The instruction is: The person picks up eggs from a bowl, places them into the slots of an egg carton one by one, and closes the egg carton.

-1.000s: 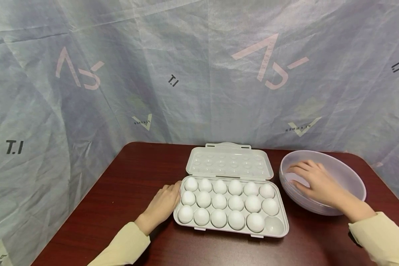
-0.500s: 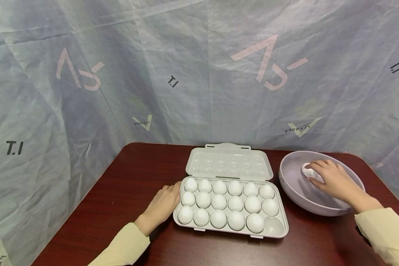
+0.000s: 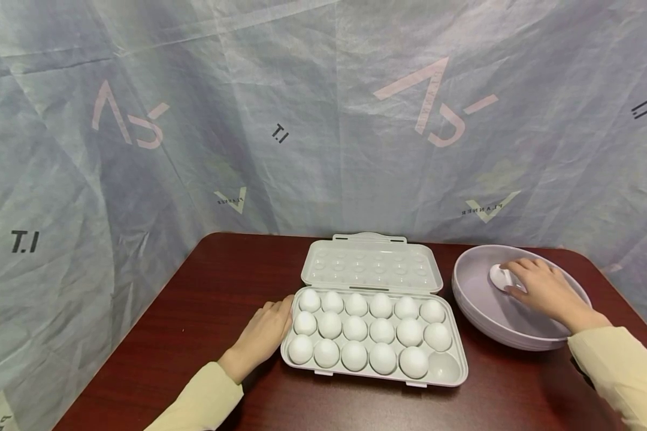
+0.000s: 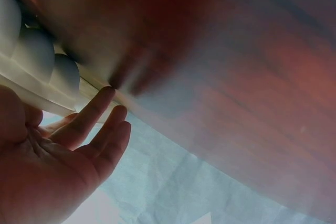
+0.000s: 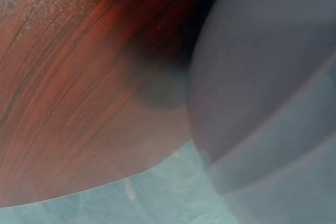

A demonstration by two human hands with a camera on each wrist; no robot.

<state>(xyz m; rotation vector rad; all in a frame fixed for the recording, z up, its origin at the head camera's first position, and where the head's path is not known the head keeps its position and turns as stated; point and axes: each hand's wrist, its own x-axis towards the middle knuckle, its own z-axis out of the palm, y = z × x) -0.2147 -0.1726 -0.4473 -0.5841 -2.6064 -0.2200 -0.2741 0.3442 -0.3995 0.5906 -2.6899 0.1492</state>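
Observation:
An open pale grey egg carton (image 3: 460, 376) lies on the dark red table (image 3: 205, 299), its lid (image 3: 372, 266) folded back. White eggs (image 3: 356, 328) fill every cell but the front right one (image 3: 444, 365). My left hand (image 3: 280, 317) rests open against the carton's left side; the left wrist view shows its straight fingers (image 4: 100, 129) touching the carton's edge (image 4: 42, 90). My right hand (image 3: 520, 278) reaches into the lilac bowl (image 3: 474, 299) and grips a single white egg (image 3: 497, 276) between thumb and fingers. The right wrist view shows only the bowl's outer wall (image 5: 262, 77).
A wrinkled grey-blue printed sheet (image 3: 323, 120) hangs close behind and to the left of the table. The table's rounded far corners lie just behind the carton and the bowl. Bare tabletop lies to the left of the carton.
My right hand has moved from the bowl's near left side to its far side and closed on the egg. The left hand and the carton have stayed put.

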